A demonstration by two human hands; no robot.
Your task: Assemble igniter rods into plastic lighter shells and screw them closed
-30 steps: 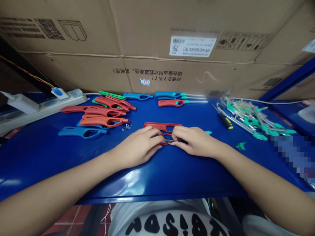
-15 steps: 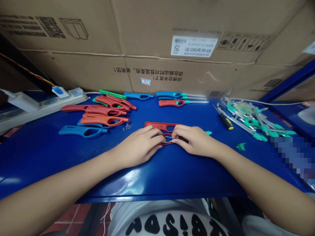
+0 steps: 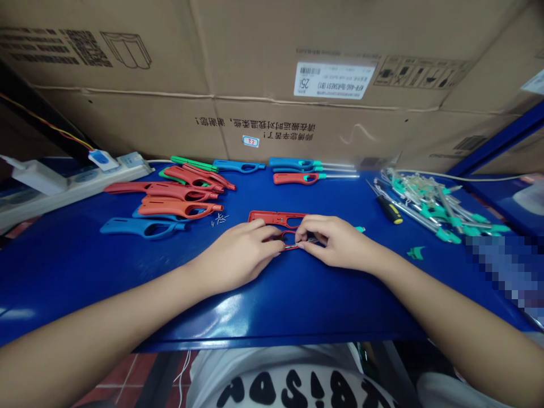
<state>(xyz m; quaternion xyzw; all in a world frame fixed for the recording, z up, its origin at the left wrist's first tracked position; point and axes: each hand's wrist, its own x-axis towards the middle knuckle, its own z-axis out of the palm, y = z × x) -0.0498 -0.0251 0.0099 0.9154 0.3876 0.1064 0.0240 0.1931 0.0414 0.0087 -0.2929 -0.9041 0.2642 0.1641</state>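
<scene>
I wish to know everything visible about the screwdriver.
The screwdriver has a black handle, seemingly plastic, with yellow at its end, and a thin, metallic-looking shaft. It lies on the blue table, handle nearer, shaft pointing away and leftward. The pile of metal tubes is right beside it; contact is unclear. Neither left hand nor right hand touches it.

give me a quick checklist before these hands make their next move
1. Left hand on the near red piece: ok, fingers are over its left end.
2. Right hand at the work: ok, thumb and fingertip are at that piece's loop.
3. Parts inside the near red piece seated: cannot tell, the fingers cover most of it.
4. Far red piece fitted onto the near one: not ok, it lies separately just beyond.
5. Screwdriver away from the hands: ok, it lies off to the right.
6. Small metal pieces in place: not ok, they lie loose on the table.
</scene>
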